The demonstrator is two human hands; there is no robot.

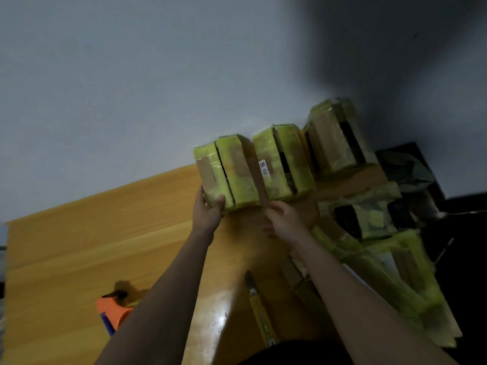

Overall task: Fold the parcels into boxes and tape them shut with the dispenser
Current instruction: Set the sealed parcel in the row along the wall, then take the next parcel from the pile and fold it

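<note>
Three cardboard boxes wrapped in yellow-green tape stand in a row against the wall at the table's far side. My left hand (207, 212) grips the near left corner of the leftmost box (226, 173), thumb on its front face. My right hand (283, 219) touches the near bottom edge where that box meets the middle box (283, 162); its fingers are blurred. A third box (336, 138) stands further right. The orange tape dispenser (114, 310) lies near the table's front left, beside my left forearm.
A yellow-handled utility knife (259, 309) lies between my forearms. Flattened and half-folded taped cartons (382, 248) pile up on the right side of the wooden table (92, 246). A grey wall rises behind the boxes; a dark area lies to the right.
</note>
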